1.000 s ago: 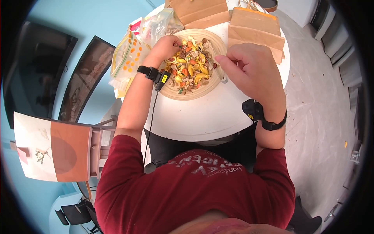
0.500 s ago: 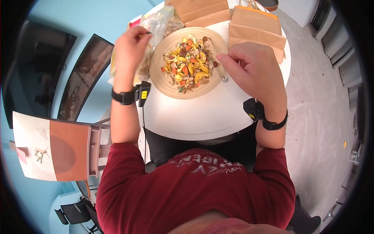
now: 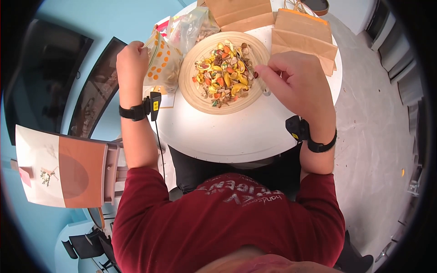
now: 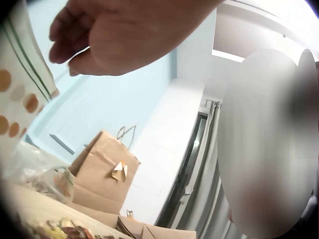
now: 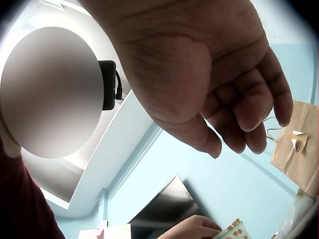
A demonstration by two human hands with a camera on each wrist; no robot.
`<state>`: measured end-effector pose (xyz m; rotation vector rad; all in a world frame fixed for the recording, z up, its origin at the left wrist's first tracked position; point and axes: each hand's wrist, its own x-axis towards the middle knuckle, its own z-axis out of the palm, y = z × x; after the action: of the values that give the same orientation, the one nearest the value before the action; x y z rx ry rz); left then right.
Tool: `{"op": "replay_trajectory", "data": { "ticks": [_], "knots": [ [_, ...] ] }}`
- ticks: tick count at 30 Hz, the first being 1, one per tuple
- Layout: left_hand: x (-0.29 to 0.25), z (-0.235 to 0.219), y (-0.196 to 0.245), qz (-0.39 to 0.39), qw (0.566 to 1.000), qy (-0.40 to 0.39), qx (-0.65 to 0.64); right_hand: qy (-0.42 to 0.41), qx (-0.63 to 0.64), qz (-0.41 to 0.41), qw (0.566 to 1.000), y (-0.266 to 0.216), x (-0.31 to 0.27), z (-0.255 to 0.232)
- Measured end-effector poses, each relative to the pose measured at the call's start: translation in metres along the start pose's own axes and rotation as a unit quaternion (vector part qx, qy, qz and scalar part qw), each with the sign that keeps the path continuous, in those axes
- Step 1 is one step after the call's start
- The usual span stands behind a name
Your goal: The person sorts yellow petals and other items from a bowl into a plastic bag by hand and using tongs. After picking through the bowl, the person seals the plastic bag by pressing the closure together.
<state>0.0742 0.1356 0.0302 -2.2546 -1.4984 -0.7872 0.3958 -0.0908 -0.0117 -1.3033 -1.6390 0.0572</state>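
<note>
My left hand (image 3: 132,63) is raised at the left side of an orange-dotted zip bag (image 3: 160,61), close to its upper edge. Its fingers are loosely bent, and the left wrist view shows nothing between them. A round pale wooden plate (image 3: 189,93) bears a mixed heap of dried flower and plant pieces (image 3: 223,75), yellow, orange and brown. Beside the plate's right rim hovers my right hand (image 3: 296,84), its fingers loosely curled and holding nothing in the right wrist view (image 5: 209,84).
Behind the dotted bag stands a clear plastic bag (image 3: 193,29). Brown paper bags (image 3: 302,38) stand along the back of the white round table (image 3: 218,136). A small side table (image 3: 59,168) is at the left, below dark screens on the blue wall.
My left hand has left the heap, moving left with a small dark piece pinched, and is now beside the dotted bag with no piece visible. The bag stands farther right. The right hand stays put.
</note>
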Motion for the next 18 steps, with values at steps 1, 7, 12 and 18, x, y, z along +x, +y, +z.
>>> {"op": "replay_trajectory", "data": {
  "ticks": [1, 7, 12, 18],
  "knots": [
    [-0.003, -0.001, 0.011, 0.021, 0.999, 0.013, -0.026, 0.001, 0.006, 0.008, 1.0, 0.0, 0.001, -0.001],
    [-0.031, 0.024, 0.094, 0.15, 0.943, -0.174, -0.24, 0.017, 0.007, 0.008, 1.0, 0.004, 0.0, -0.005],
    [-0.038, 0.077, 0.121, 0.245, 0.915, -0.212, -0.238, 0.02, -0.001, 0.009, 1.0, 0.005, -0.003, -0.009],
    [-0.03, 0.094, 0.14, 0.21, 0.928, -0.262, -0.164, 0.017, -0.003, 0.018, 1.0, 0.006, -0.004, -0.012]
  ]
}}
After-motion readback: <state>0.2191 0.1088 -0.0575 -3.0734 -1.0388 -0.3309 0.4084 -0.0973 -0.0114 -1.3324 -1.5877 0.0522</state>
